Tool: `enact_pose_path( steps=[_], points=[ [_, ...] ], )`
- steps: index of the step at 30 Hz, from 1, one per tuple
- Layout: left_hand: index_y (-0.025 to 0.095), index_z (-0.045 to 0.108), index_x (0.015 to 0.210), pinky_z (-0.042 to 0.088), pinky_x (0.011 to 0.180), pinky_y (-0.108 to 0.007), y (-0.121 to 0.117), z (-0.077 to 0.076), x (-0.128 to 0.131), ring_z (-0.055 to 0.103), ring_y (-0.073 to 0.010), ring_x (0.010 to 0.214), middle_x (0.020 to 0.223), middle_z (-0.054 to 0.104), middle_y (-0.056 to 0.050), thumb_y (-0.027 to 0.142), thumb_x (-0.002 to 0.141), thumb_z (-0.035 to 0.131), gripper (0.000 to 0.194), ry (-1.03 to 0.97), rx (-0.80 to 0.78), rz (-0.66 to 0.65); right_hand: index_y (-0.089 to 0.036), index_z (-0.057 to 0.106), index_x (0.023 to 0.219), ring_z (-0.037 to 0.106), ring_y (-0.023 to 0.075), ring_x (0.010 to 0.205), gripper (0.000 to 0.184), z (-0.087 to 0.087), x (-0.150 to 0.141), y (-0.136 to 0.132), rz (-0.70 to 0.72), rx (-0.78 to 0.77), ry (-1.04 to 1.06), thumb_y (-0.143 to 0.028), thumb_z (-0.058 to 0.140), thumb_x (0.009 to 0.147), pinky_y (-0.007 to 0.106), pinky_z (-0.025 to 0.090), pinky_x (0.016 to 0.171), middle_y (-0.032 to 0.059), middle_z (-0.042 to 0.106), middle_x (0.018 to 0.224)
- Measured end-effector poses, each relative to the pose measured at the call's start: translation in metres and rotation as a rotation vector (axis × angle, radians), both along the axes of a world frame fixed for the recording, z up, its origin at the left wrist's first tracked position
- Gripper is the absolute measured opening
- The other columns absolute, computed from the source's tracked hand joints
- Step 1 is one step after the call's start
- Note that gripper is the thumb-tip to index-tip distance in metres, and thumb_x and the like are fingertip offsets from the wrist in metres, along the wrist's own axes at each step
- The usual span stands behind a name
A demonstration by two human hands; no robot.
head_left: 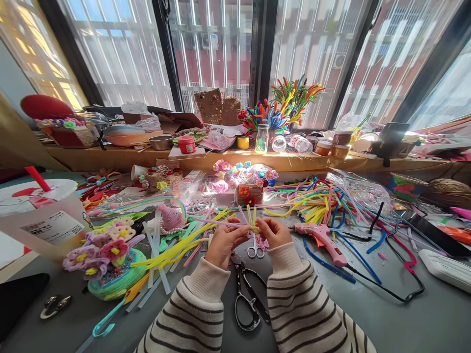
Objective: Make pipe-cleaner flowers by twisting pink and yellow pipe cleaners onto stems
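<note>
In the middle of the head view, my left hand (227, 243) and my right hand (274, 232) face each other, fingertips pinched. Between them is a small pipe cleaner piece (253, 216) with pale yellow stems standing up; both hands grip it. A lilac pipe cleaner (217, 222) runs leftward from my left fingers; where it joins the piece is hidden. Just below my hands lie small white-handled scissors (255, 252). Larger black-handled scissors (247, 314) rest between my forearms. To the right of my right hand is a pink glue gun (324, 236).
Clear glue sticks (154, 250) and yellow pipe cleaners (184, 245) lie on the left, beside a green flower-topped basket (117, 277). A drink cup (47, 211) stands far left. The glue gun's black cable (382, 291) curves across the right. Bundled pipe cleaners (320, 203) lie behind.
</note>
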State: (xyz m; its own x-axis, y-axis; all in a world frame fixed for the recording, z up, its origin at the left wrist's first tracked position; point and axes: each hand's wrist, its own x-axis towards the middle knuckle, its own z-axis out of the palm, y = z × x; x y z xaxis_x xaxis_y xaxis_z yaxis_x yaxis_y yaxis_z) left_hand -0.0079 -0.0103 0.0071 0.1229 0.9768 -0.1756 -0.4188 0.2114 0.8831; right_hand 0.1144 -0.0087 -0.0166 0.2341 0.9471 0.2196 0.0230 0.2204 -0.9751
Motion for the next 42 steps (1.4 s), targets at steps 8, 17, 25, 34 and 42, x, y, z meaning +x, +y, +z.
enact_pose_path(
  steps=[8, 17, 25, 34, 42],
  points=[
    [0.016, 0.043, 0.077, 0.049, 0.059, -0.021, 0.0007, 0.0001, -0.0003, 0.059, -0.0099, 0.057, 0.061, 0.061, 0.0, 0.011, 0.055, 0.066, 0.031, -0.018, 0.043, 0.052, -0.015, 0.053, 0.058, 0.042, 0.0071, 0.038, 0.025, 0.001, -0.0025, -0.0037, 0.076, 0.028, 0.02, -0.04, 0.058, 0.059, 0.02, 0.035, 0.038, -0.0031, 0.05, 0.046],
    [0.015, 0.046, 0.075, 0.049, 0.06, -0.02, 0.0005, -0.0024, -0.0007, 0.059, -0.0101, 0.059, 0.063, 0.061, 0.0, 0.01, 0.053, 0.068, 0.031, -0.046, 0.024, -0.002, -0.016, 0.049, 0.06, 0.039, 0.0065, 0.04, 0.022, -0.0008, 0.0014, -0.0012, 0.136, 0.017, -0.103, -0.037, 0.055, 0.063, 0.018, 0.031, 0.039, -0.005, 0.044, 0.046],
    [0.016, 0.048, 0.074, 0.048, 0.057, -0.02, 0.0028, -0.0042, -0.0027, 0.059, -0.0105, 0.058, 0.063, 0.062, -0.001, 0.012, 0.054, 0.068, 0.029, -0.026, -0.023, -0.031, -0.016, 0.052, 0.06, 0.04, 0.007, 0.042, 0.02, 0.0, -0.0002, -0.0032, 0.048, 0.083, -0.192, -0.035, 0.054, 0.064, 0.018, 0.031, 0.038, -0.0036, 0.046, 0.048],
    [0.016, 0.045, 0.073, 0.048, 0.059, -0.021, 0.0012, -0.0022, 0.0016, 0.059, -0.01, 0.056, 0.061, 0.061, 0.002, 0.009, 0.05, 0.069, 0.034, -0.017, 0.014, 0.04, -0.015, 0.048, 0.044, 0.036, 0.0053, 0.031, 0.031, 0.0047, -0.0024, -0.0025, 0.14, -0.229, 0.152, -0.043, 0.062, 0.048, 0.018, 0.027, 0.033, -0.0057, 0.044, 0.036],
    [0.016, 0.043, 0.07, 0.048, 0.058, -0.021, 0.0017, -0.0016, 0.0017, 0.058, -0.0097, 0.053, 0.055, 0.059, 0.003, 0.009, 0.05, 0.069, 0.033, 0.011, 0.026, 0.081, -0.015, 0.051, 0.043, 0.036, 0.0045, 0.028, 0.031, 0.0005, -0.0062, 0.0002, 0.146, -0.255, 0.212, -0.043, 0.063, 0.046, 0.017, 0.025, 0.03, -0.0051, 0.045, 0.034]
  ],
)
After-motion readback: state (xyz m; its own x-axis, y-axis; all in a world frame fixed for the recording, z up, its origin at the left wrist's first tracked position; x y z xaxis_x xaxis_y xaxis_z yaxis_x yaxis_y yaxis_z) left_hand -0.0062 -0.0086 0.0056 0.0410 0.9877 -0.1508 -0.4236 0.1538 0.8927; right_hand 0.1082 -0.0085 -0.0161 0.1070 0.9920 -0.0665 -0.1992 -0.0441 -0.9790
